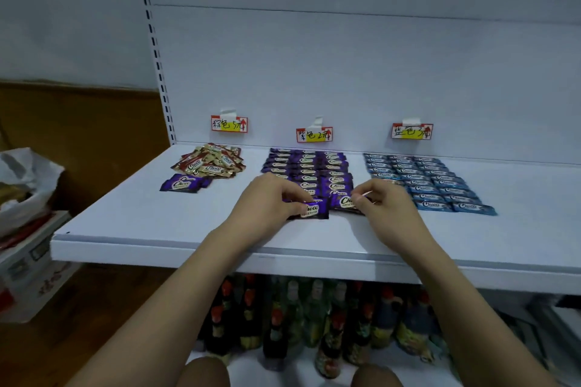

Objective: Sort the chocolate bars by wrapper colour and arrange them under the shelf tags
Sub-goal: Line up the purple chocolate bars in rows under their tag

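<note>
The left hand (270,198) pinches a purple bar (309,210) at the front of the purple rows (306,171). The right hand (382,203) pinches another purple bar (344,203) beside it. Both lie on the white shelf (157,223) under the middle tag (314,134). Blue rows (424,179) sit right, a brown pile (210,160) left.

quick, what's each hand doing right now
Left hand: pinches a purple bar on the shelf.
Right hand: pinches the neighbouring purple bar.
</note>
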